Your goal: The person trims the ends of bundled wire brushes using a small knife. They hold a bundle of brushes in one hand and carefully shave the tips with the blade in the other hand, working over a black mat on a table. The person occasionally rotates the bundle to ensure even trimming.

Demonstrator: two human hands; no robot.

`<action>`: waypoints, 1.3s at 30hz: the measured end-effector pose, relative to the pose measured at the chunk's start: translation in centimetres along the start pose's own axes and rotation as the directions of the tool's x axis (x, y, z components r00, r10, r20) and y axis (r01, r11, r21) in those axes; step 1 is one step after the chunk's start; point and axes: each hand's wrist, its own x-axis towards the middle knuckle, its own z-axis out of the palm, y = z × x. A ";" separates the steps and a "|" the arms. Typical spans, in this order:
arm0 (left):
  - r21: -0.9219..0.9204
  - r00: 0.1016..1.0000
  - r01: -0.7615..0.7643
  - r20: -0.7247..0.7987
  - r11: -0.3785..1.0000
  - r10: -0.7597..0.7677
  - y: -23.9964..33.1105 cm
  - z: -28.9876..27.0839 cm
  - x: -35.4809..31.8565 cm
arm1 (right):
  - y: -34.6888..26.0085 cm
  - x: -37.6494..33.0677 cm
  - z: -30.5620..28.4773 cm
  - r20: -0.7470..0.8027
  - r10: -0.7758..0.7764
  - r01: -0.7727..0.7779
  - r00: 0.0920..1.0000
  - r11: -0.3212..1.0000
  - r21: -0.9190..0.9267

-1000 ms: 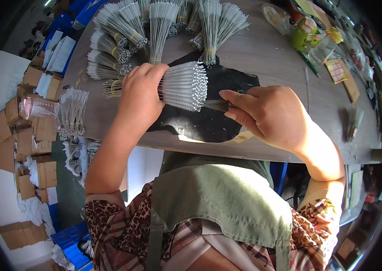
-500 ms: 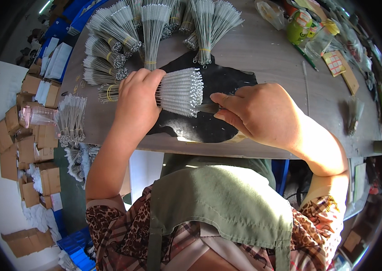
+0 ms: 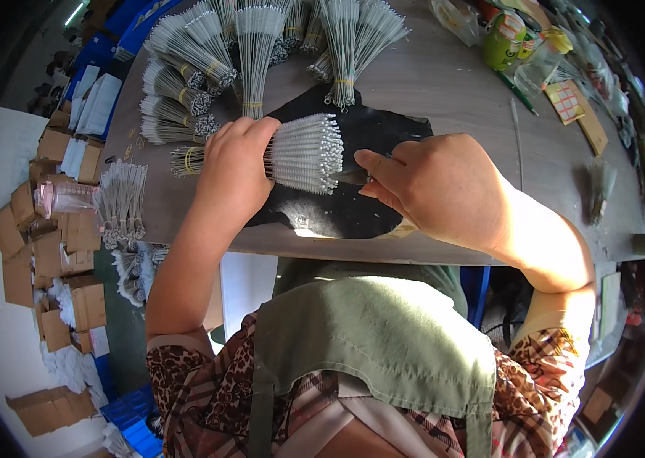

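Observation:
My left hand (image 3: 234, 169) grips a bundle of thin wire brushes (image 3: 303, 153) with white bristle tips, laid flat over a black mat (image 3: 368, 214) on the grey table (image 3: 460, 91). The bristle ends point right. My right hand (image 3: 433, 187) is closed just right of the bristle tips, pinching a small dark tool whose tip touches them. The wire handles of the bundle stick out left of my left hand, bound by a yellow band (image 3: 185, 159).
Several banded bundles of wire brushes (image 3: 261, 38) fan out along the table's far side. A green can (image 3: 507, 40) and yellow label sheets (image 3: 566, 101) lie at the far right. Cardboard boxes (image 3: 48, 229) and more brushes (image 3: 120, 202) sit at the left.
The view has shifted slightly. Both hands stay on the bundle, and my right hand has edged closer to the bristle tips.

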 end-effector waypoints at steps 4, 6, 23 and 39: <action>0.012 1.000 0.007 0.003 1.000 -0.007 0.0 0.2 0.0 | 0.3 -0.2 0.1 0.000 0.067 -0.067 0.998 0.998 0.019; 0.021 1.000 0.013 0.012 1.000 -0.013 0.0 0.2 0.0 | 0.6 -0.5 0.4 -0.012 0.107 -0.106 0.994 0.993 0.056; 0.159 0.982 -0.071 -0.163 0.985 0.097 0.9 0.2 -0.2 | 0.6 -0.6 0.6 -0.087 0.191 -0.172 0.978 0.967 0.190; 0.153 0.982 -0.112 -0.137 0.982 0.134 1.0 0.3 -0.3 | 0.2 0.0 0.1 -0.070 0.099 -0.099 0.993 0.995 -0.002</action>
